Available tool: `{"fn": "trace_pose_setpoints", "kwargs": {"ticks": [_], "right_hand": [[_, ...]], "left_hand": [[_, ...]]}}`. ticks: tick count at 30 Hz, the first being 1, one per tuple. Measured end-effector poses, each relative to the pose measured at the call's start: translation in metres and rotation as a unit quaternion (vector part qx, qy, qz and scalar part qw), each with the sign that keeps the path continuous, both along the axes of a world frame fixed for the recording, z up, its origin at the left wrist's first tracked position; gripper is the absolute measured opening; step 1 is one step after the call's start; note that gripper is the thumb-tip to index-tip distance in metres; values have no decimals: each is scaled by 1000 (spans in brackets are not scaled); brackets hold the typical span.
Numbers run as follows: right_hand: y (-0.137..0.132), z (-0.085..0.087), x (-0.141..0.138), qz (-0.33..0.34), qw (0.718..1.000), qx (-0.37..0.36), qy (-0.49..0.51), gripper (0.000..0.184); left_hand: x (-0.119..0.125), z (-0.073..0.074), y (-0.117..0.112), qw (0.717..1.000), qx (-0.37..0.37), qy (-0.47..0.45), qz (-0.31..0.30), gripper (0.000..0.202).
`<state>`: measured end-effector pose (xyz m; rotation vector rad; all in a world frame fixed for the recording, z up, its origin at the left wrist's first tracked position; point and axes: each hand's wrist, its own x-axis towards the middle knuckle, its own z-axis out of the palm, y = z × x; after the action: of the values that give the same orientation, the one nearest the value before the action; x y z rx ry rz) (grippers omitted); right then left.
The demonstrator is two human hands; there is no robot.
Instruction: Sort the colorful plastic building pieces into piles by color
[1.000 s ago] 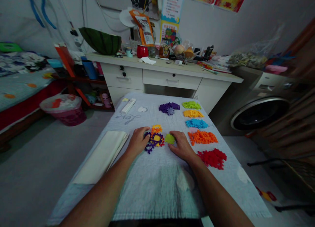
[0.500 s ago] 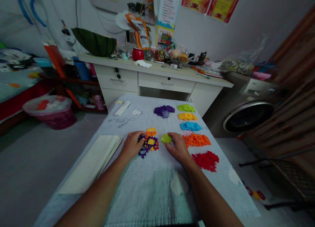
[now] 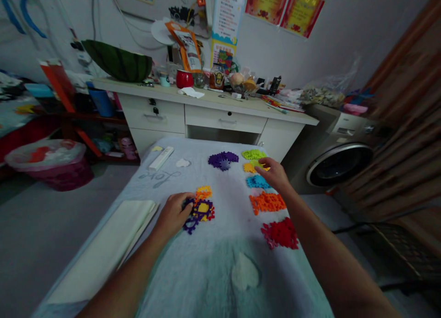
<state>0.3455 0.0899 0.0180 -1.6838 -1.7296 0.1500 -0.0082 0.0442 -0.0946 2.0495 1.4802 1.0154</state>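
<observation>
My left hand rests on the cloth, its fingers closed on the left edge of a joined cluster of toothed plastic building pieces in purple, yellow, orange and red. At the right, my right hand reaches over the yellow pieces with a lime-green toothed piece at its fingertips. Just beyond lies a pile of lime-green pieces. Nearer to me are blue pieces, orange pieces and red pieces. A purple pile lies farther left, with a greyish piece on it.
A folded white cloth and a white oblong object lie on the left of the cloth-covered table. Behind stands a cluttered white desk. A washing machine is at right, a pink bin at left.
My right hand has moved away from the middle to the far right piles, carrying the lime-green piece. My left hand stays at the cluster. The view has shifted slightly.
</observation>
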Motion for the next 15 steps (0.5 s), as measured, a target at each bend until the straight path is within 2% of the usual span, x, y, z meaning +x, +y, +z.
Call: {"fn": "trace_pose_setpoints", "kwargs": {"ticks": [3, 6, 10, 15], "right_hand": [[41, -7, 35, -99, 994, -24, 41, 31], [75, -18, 59, -166, 983, -37, 66, 32], [110, -28, 71, -217, 973, -63, 40, 31], [139, -36, 74, -250, 962, -107, -14, 29]], "left_hand": [[-1, 1, 0, 1000, -1, 4, -2, 30], [-2, 2, 0, 1000, -4, 5, 6, 30], [-3, 2, 0, 1000, -14, 2, 16, 30], [-4, 0, 1, 999, -25, 2, 20, 29]]}}
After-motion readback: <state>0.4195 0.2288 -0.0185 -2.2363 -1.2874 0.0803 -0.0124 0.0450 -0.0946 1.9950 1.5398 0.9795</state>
